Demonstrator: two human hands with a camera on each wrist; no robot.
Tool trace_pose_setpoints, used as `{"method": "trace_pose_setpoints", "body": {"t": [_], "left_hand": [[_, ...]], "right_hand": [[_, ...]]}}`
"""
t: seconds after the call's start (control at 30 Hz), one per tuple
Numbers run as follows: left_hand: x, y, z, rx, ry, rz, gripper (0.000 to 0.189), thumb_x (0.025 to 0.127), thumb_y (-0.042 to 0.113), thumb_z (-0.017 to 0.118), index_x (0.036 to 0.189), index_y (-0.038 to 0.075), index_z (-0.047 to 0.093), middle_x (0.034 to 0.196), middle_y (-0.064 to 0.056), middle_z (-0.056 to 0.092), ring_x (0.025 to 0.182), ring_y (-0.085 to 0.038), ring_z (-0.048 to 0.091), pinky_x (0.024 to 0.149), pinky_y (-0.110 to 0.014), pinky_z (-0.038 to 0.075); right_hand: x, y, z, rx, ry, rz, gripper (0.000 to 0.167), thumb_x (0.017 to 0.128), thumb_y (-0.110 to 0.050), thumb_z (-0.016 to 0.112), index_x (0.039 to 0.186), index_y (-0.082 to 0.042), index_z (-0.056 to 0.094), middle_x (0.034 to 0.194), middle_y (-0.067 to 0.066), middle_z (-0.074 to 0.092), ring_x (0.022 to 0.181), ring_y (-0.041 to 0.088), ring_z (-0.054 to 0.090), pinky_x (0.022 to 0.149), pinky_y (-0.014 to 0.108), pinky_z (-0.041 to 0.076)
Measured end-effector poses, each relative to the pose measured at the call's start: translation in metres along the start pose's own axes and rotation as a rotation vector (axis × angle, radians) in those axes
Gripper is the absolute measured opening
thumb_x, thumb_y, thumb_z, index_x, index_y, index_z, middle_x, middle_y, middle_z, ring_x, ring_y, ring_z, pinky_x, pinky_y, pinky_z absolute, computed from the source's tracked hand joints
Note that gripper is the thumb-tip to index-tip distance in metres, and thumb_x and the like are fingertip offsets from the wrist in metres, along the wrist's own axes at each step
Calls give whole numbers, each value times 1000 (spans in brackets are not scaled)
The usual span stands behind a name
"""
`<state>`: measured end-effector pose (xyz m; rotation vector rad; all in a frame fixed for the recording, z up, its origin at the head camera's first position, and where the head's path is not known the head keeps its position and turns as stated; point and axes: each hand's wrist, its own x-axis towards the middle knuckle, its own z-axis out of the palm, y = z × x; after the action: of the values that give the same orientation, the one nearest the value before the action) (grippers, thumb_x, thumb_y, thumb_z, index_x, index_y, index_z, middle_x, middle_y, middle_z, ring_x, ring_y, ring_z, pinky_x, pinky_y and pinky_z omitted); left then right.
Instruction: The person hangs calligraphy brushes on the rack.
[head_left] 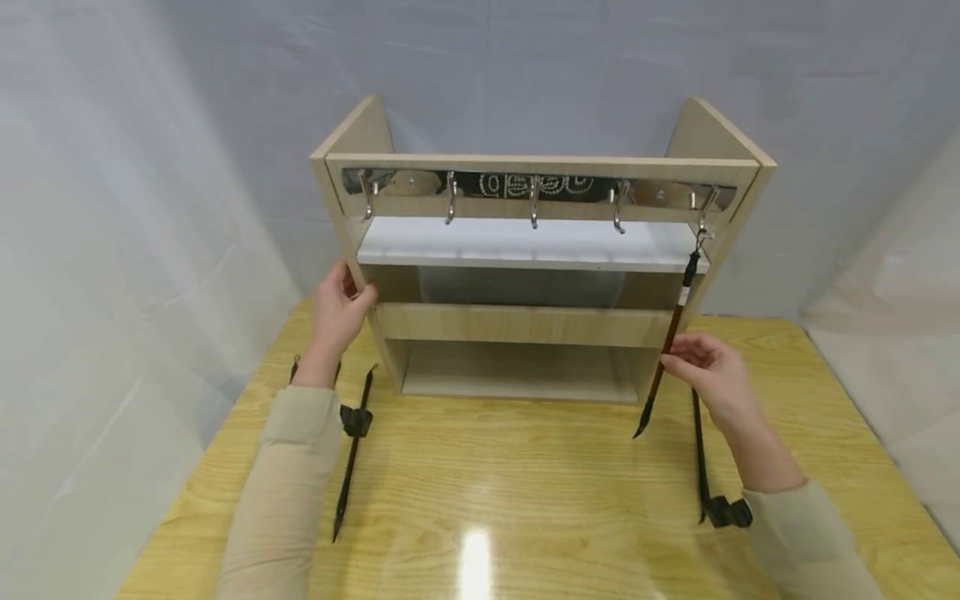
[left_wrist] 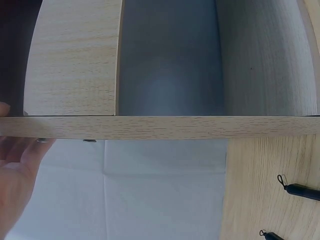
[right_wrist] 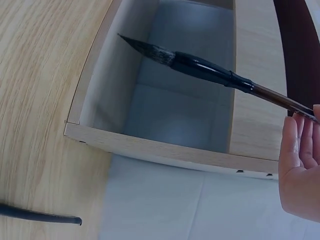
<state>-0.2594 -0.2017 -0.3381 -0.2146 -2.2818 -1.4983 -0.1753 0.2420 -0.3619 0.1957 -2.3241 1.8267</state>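
A wooden shelf unit with a metal hook rail across its top front stands on the table. My left hand grips its left side panel, thumb at the front and fingers behind; the left wrist view shows this hand at the panel's edge. From the rightmost hook a brown-handled calligraphy brush hangs by its loop, dark tip downward and slanting left. My right hand pinches the brush's handle around its middle. Up close, the brush shows a dark, pointed bristle head beside my right fingers.
Another dark brush lies on the yellow wood-grain table left of the shelf unit, with others partly hidden by my left arm. One more brush lies under my right forearm. Pale sheeting hangs behind.
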Motion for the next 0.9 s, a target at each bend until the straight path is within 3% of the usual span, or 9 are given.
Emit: {"method": "trace_pose_setpoints", "body": {"t": [0.23, 0.47, 0.6, 0.9], "left_hand": [[-1, 2, 0, -13, -3, -8, 43, 83, 1, 49, 125, -2, 43, 114, -21, 52, 102, -29, 51, 87, -39, 43], [0, 0, -1, 1, -4, -7, 41, 84, 3, 49, 124, -2, 43, 113, -21, 53, 101, -28, 51, 86, -39, 44], [0, -1, -1, -2, -1, -6, 41, 84, 2, 49, 124, -3, 43, 112, -21, 53, 100, -28, 52, 86, -38, 44], [0, -1, 0, 5, 4, -4, 40, 83, 2, 49, 122, -4, 45, 110, -21, 54, 99, -28, 52, 86, -38, 44]], "right_hand": [[7, 5, 1, -78, 24, 10, 13, 83, -6, 60, 94, -7, 54, 83, -13, 55, 78, 2, 53, 68, 13, 46], [14, 8, 2, -122, 27, 23, 24, 84, -12, 60, 102, 2, 51, 86, -13, 54, 81, 2, 51, 68, 12, 45], [18, 8, 3, -129, 25, 24, 25, 85, -14, 59, 102, 2, 52, 86, -12, 54, 82, 2, 51, 68, 12, 44], [27, 14, 3, -84, 54, -19, 10, 83, -8, 60, 92, -10, 56, 81, -15, 56, 77, 3, 52, 65, 12, 44]]}}
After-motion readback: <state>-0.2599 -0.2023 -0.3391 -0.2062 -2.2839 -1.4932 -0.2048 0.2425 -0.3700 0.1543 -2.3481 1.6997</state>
